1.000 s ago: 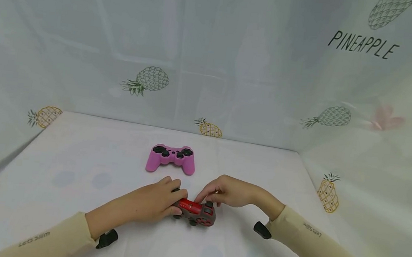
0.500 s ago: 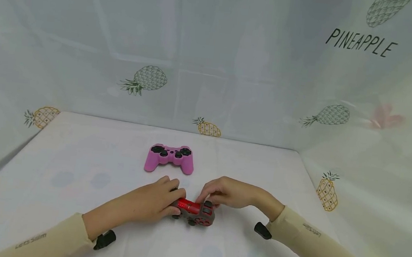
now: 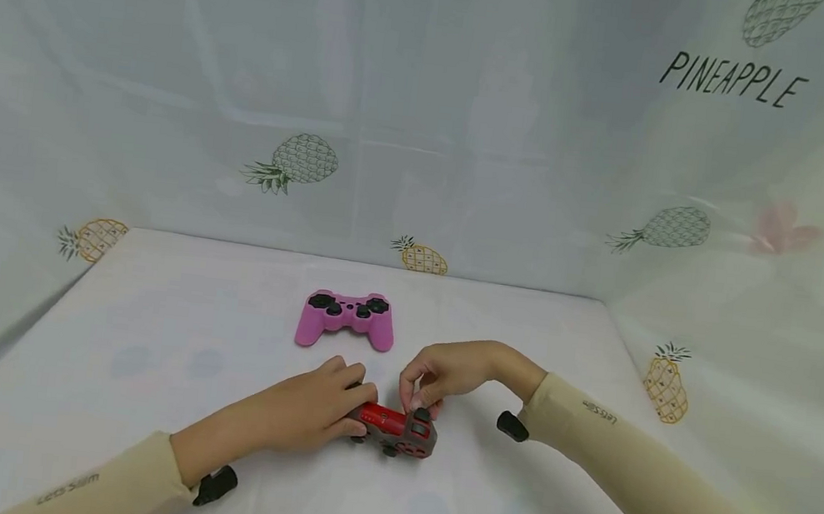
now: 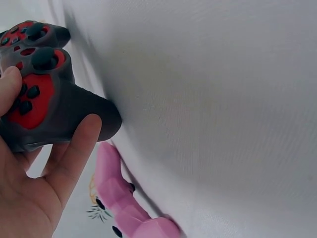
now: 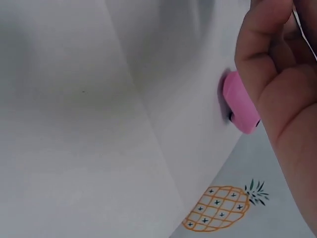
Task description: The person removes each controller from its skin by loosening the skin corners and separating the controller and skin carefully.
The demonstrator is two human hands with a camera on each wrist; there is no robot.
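Note:
A dark grey and red game controller [image 3: 387, 424] stands on edge on the white table, its sticks and buttons facing the near side. My left hand [image 3: 321, 402] grips its left end; in the left wrist view the thumb lies on the button face and the fingers [image 4: 81, 139] wrap round the handle. My right hand [image 3: 448, 374] bends down over the controller's right end from behind, thumb and fingers curled together at its upper edge. In the right wrist view the right hand [image 5: 282, 74] is curled, with its fingertips cut off by the frame, so the exact contact is hidden.
A pink game controller [image 3: 347, 317] with black sticks lies flat beyond both hands. White cloth with pineapple prints [image 3: 424, 259] hangs behind and beside the table [image 3: 160, 432]. Each sleeve carries a black wrist device, such as the left one [image 3: 215, 486].
My right hand has risen a little, its wrist shifting back and left, with the fingers drawn more upright over the controller's right end. The left hand keeps its grip. The view has shifted slightly.

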